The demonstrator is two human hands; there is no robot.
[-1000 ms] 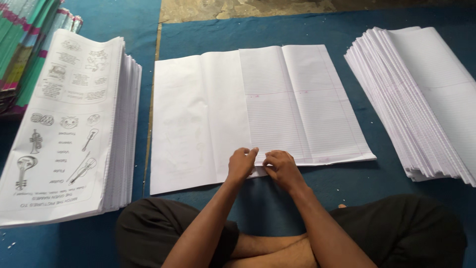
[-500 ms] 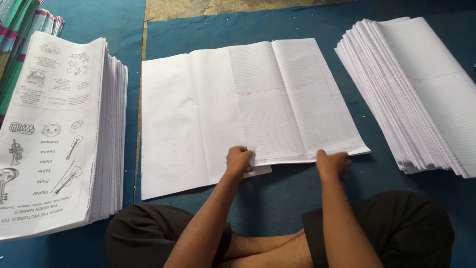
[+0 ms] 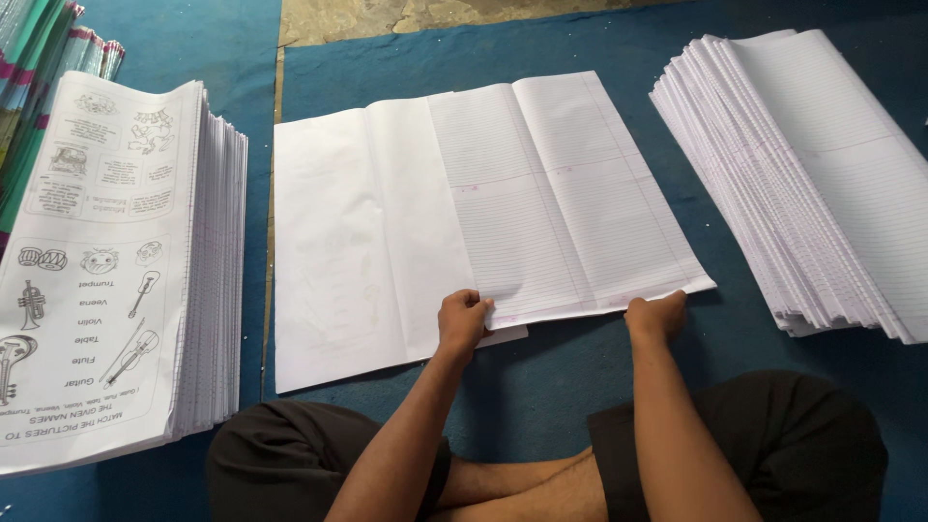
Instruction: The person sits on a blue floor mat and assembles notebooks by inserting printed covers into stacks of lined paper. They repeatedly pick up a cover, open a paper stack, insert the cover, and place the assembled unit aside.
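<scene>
A large ruled sheet (image 3: 561,203) lies unfolded on top of a wider blank white sheet (image 3: 338,242) on the blue mat in front of me. My left hand (image 3: 462,321) pinches the ruled sheet's near edge at its left corner. At the same edge's right corner, my right hand (image 3: 655,314) grips the paper. Both arms reach forward over my crossed legs.
A tall stack of printed picture sheets (image 3: 106,261) stands at the left, with coloured book spines (image 3: 39,58) behind it. A fanned pile of ruled sheets (image 3: 812,174) lies at the right. Bare floor (image 3: 435,14) shows beyond the blue mat (image 3: 541,377).
My hands were together at the middle of the ruled sheet's near edge. The right hand slid right to the corner, and the left hand stayed near the left corner.
</scene>
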